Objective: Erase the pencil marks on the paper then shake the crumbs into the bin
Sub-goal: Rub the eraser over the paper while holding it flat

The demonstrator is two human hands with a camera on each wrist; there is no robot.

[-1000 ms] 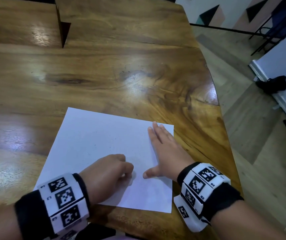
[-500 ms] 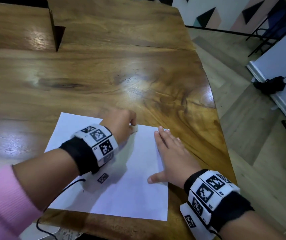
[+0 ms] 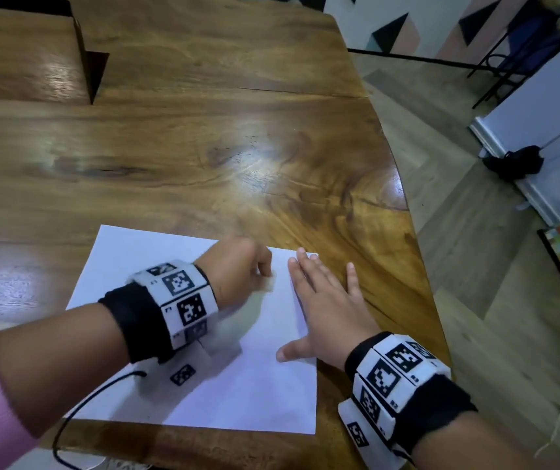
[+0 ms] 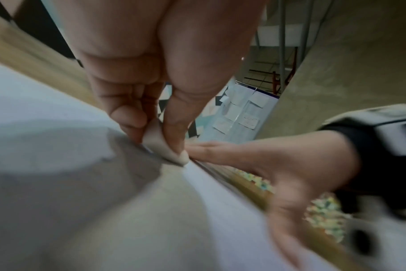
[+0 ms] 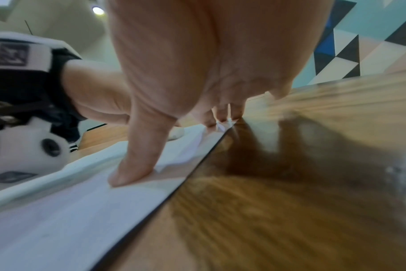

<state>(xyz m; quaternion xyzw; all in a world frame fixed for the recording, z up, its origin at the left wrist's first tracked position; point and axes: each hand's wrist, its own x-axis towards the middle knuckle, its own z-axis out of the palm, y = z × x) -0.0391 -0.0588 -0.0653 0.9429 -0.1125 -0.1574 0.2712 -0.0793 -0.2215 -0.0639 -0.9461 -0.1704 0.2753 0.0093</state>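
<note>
**Erasing under way at the top of the sheet**

Head view: the paper point(image 3: 204, 368) lies on the wooden counter point(image 3: 204, 147) in the lower middle of the frame. The left hand point(image 3: 237, 269) sits curled near the sheet's upper edge, fingers bunched downward. The right hand point(image 3: 326, 303) lies flat with straight fingers along the sheet's right edge, the little finger off on the wood, pinning the paper. No pencil marks can be made out here, and no bin is in view.

Left wrist view: at centre frame the left hand's thumb and fingers pinch a small pale eraser point(image 4: 167, 146), its lower end pressed onto the paper close to the edge. The view is blurred, which suggests rubbing.

Right wrist view: the right thumb point(image 5: 132, 165) presses the sheet at centre left; the fingertips reach the far corner. The hand grasps nothing.

The step in hand is the erasing. Next, I judge, comes more rubbing under firm pinning, then lifting the sheet level so the crumbs stay on.

Against the frame a second ago, the left hand has travelled from the sheet's lower middle to its upper edge; the right hand has barely shifted.
</note>
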